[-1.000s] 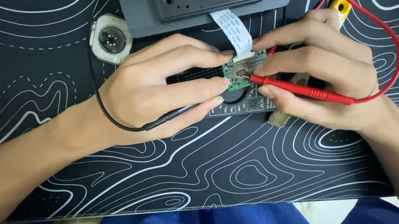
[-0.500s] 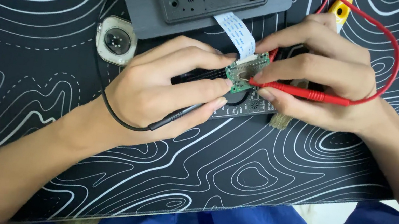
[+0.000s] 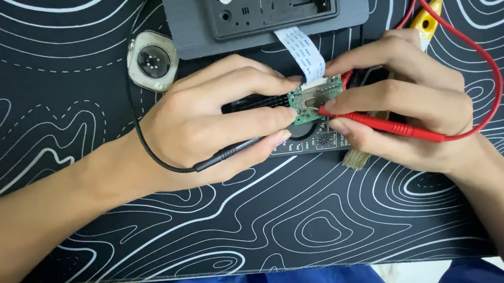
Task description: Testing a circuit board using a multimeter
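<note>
Hardly anything has moved since a moment ago: both my hands keep their places over the small green circuit board (image 3: 313, 98), and only my view has drifted slightly. My left hand (image 3: 215, 124) is curled, thumb and forefinger pinching the board's near edge while the lower fingers trap the black probe (image 3: 231, 153), its thin black lead (image 3: 137, 126) looping back round my wrist. My right hand (image 3: 408, 113) is closed in a pen grip on the red probe (image 3: 390, 125), its tip touching the board's face; the red lead (image 3: 490, 82) arcs out beyond my knuckles. So the board sits between my two hands, raised a little off a dark flat tool (image 3: 315, 142) lying beneath it. I judge the board light, stiff and fragile, best gripped by its bare edges, never by the components, and the white ribbon cable (image 3: 303, 46) running from it to the grey casing (image 3: 257, 6) beyond my fingers looks soft and easily torn, so it limits how far I can lift or turn. A round silver-rimmed part (image 3: 153, 60) lies beyond my left hand. Toward me the patterned mat (image 3: 318, 228) lies open up to its near edge, the best room for moving
</note>
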